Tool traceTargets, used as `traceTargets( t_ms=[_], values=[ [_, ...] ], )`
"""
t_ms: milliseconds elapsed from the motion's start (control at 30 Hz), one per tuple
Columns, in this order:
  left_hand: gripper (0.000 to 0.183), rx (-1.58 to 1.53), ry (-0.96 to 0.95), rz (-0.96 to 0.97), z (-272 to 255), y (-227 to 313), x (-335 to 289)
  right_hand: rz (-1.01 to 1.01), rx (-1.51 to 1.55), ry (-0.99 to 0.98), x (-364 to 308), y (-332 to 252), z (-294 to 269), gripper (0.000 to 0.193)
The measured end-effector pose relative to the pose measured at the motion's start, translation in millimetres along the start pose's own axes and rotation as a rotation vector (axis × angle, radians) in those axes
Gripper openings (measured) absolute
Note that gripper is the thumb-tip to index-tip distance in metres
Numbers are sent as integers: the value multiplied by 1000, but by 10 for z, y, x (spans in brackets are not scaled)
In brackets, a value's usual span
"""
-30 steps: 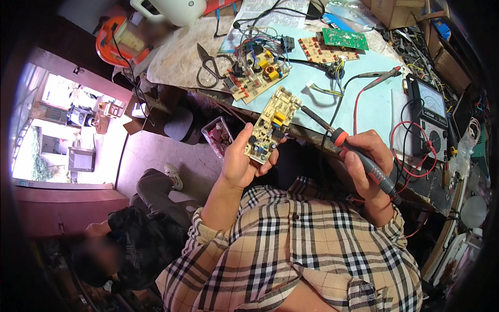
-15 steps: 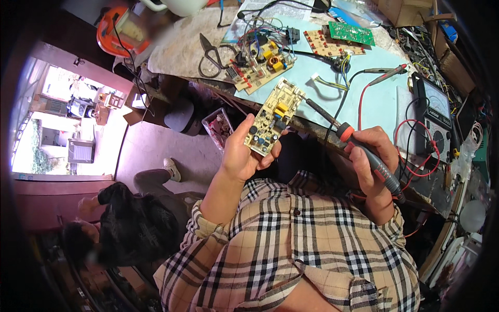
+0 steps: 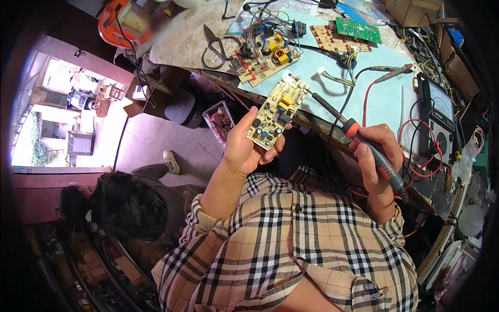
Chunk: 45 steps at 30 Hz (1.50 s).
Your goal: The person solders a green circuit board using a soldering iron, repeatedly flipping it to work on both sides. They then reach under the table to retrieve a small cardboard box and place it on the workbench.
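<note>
And there's a slight shift: the whole bench slides a little up and to the right in view since half a second ago, while the left hand and right hand keep practically the same pose. The bigger change is over on the left, where the other person, dark-clothed, has bent further toward the reddish panel; the raised arm seen before is now lost to sight.

Here's the circuit board, gripped at its lower end between the left thumb and fingers, held tilted in front of the bench edge. The right hand wraps its thumb and fingers round the soldering iron, and its thin metal tip sits right at the board's upper right corner, just as before; whether they touch, I cannot tell.

Now the surfaces! The board is a flat, pale yellow rectangle, studded with blocky yellow parts and little round black cans. The iron has a ribbed grey grip with an orange-red collar. Behind, a smooth pale blue sheet covers part of the worn, stained bench. Dark metal scissors lie with looped handles beside a wire-tangled board, and a boxy black-and-grey meter stands to the right, thin red cable curving nearby.
</note>
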<state>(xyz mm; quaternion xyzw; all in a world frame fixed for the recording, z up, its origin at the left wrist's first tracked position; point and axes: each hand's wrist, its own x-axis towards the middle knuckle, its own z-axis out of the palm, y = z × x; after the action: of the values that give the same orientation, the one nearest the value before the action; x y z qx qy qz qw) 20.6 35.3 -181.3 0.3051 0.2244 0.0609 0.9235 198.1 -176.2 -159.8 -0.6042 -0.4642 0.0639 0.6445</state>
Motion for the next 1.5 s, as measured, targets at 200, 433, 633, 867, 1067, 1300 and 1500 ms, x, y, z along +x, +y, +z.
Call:
traceTargets(
  t_ms=[200, 433, 633, 867, 1067, 1300, 1500],
  values=[
    [69, 37, 33, 25, 8, -6, -4, -7, -12, 2, 1, 5, -1, 20],
    [63, 119, 95, 73, 35, -19, -9, 12, 14, 16, -2, 0, 12, 19],
    [64, 91, 91, 45, 36, -8, -14, 13, 16, 13, -12, 11, 4, 19],
    [64, 30, 79, 22, 7, -17, -9, 0, 13, 13, -7, 19, 9, 20],
    [62, 11, 62, 30, 9, -16, -7, 11, 18, 9, -11, 14, 4, 20],
    [61, 26, 84, 38, 6, -23, -6, 13, 5, 5, -8, 5, 2, 19],
    [58, 123, 118, 77, 32, -29, -18, -2, 10, -8, 16, -18, 5, 19]
  ],
)
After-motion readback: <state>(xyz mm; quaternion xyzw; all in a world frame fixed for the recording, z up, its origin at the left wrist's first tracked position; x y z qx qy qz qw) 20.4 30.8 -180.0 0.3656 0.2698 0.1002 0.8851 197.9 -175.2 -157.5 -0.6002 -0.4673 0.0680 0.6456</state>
